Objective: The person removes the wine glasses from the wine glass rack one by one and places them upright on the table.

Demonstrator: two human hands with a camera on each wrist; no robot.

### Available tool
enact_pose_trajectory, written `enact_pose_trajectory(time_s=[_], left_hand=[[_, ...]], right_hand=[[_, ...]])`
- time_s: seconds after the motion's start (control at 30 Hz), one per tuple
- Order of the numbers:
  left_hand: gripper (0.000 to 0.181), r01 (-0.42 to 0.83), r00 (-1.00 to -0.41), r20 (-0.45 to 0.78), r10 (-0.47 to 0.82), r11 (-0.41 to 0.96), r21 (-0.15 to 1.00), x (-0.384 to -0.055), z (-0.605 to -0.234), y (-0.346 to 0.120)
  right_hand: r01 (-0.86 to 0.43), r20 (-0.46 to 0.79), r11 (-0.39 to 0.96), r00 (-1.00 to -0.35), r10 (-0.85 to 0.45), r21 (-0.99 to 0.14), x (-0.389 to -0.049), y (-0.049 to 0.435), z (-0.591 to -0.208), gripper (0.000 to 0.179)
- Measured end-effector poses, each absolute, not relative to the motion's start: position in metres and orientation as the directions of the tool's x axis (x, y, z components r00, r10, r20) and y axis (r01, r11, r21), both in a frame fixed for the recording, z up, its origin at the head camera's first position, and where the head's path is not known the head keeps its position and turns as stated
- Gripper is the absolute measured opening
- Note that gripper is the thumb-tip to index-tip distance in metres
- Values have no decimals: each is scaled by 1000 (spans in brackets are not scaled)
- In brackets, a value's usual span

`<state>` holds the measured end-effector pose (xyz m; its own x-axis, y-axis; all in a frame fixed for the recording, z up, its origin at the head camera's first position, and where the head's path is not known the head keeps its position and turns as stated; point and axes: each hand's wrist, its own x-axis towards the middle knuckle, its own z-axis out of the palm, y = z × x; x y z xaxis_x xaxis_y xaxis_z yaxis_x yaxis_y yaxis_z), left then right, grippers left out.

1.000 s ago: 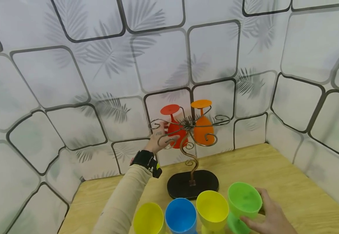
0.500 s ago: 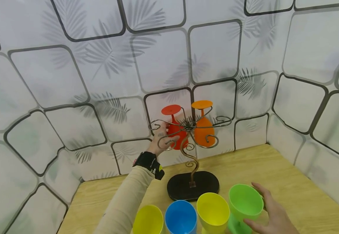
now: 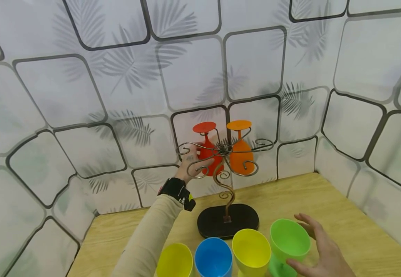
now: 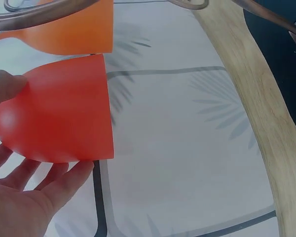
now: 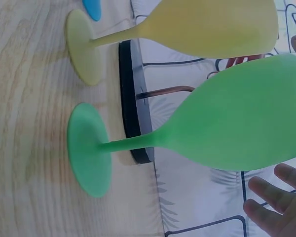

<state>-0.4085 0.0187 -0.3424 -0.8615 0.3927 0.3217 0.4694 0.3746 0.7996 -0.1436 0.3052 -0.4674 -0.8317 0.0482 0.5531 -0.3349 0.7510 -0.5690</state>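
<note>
My left hand (image 3: 187,163) grips a red wine goblet (image 4: 64,111) by its bowl, thumb on one side and fingers along the other. The goblet hangs upside down at the left rear of a curled metal glass rack (image 3: 223,149), its foot above the rack's wires. Beside it an orange goblet (image 3: 241,157) also hangs inverted. At lower right, my right hand (image 3: 326,250) is spread around the bowl of an upright green goblet (image 5: 227,118). In the right wrist view, a gap shows between its fingers (image 5: 271,195) and the bowl.
In the front row, a yellow goblet (image 3: 251,248), a blue goblet (image 3: 213,256) and another yellow goblet (image 3: 175,259) stand upright on the wooden table (image 3: 311,196). The rack's black oval base (image 3: 218,221) is just behind them. Patterned walls (image 3: 131,96) enclose the back and right.
The red goblet has moved slightly right and inward on the rack with my left hand. My right hand's fingers have loosened and spread away from the green goblet, which stays standing.
</note>
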Motion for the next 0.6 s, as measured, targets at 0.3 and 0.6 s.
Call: enact_pose_trajectory(time_s=[0.3,0.6], left_hand=[[71,466,-838,316,444,282,839,-388,-322,17],[71,525,-799,368,476,254,812,-397,-328,21]], right_hand=[[-347,578,757,-815,49,-553,-139,307,-464,122],[-405,622,752,-783,9,-520,-138,311,-465,124]])
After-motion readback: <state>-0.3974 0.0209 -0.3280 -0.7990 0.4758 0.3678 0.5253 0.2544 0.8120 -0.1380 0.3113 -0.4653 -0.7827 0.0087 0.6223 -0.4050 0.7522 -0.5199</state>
